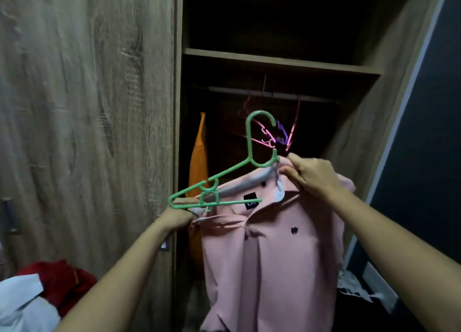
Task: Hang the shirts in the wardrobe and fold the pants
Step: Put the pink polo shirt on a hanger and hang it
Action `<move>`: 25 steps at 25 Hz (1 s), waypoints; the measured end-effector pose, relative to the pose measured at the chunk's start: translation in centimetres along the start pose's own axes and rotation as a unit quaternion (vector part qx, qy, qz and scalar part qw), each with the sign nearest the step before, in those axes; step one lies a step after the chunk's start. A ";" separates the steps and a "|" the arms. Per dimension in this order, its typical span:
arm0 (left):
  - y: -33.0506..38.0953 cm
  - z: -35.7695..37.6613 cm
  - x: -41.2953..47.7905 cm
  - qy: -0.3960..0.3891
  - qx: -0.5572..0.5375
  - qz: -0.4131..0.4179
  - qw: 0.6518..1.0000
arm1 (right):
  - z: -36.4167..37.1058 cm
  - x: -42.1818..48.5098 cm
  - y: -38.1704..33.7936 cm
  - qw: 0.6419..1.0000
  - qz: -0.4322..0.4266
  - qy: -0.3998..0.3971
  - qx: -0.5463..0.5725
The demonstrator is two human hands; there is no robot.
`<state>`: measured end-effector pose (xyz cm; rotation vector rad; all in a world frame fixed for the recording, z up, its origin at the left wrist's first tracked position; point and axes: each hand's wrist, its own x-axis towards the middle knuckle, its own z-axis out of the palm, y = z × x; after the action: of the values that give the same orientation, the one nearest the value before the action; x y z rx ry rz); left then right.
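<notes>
One shirt point(274, 256) gripped by left hand point(179, 217), right hand point(310, 174), hanger point(224, 175) at collar

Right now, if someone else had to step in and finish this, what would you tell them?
Left hand grips the pink shirt at one shoulder, beside the end of the green hanger. Right hand pinches the collar. Hanger only partly inside the neck, not on the rail. Done: an orange garment hangs in the wardrobe. Left: seat the hanger, hook it on; then the red and white clothes at lower left.
</notes>
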<state>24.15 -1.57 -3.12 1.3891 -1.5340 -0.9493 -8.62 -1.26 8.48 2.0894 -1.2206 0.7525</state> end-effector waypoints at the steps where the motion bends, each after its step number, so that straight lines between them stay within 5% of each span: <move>1: 0.2 -1.0 0.3 -0.019 0.007 0.003 1.000 | 0.5 -1.3 0.6 1.000 0.010 -0.007 0.003; 7: 3.3 -3.9 0.0 -0.095 0.013 -0.037 0.995 | 2.2 -4.6 2.3 0.999 0.021 0.008 -0.039; 11: 6.2 -3.0 0.6 0.070 0.167 -0.040 0.983 | 3.0 -2.9 0.0 0.994 0.017 -0.018 -0.107; 14: 9.8 -0.2 -1.0 0.223 0.348 0.051 0.909 | 3.1 -1.0 -3.4 0.994 0.059 -0.033 -0.083; 20: 7.3 2.8 -4.2 0.110 0.379 0.431 0.812 | 1.9 -0.2 -2.0 0.984 0.158 -0.050 0.070; 23: 7.9 -1.9 -2.7 0.242 0.382 0.422 0.786 | 1.6 -0.2 -0.9 0.980 0.135 -0.037 0.141; 25: 9.4 -4.2 -1.9 0.225 0.459 0.373 0.774 | 1.1 0.4 -0.9 0.978 0.118 -0.037 0.169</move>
<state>24.73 1.26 6.94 1.2407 -1.9679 0.6964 -7.44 -1.90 7.84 2.2820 -1.4862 1.0612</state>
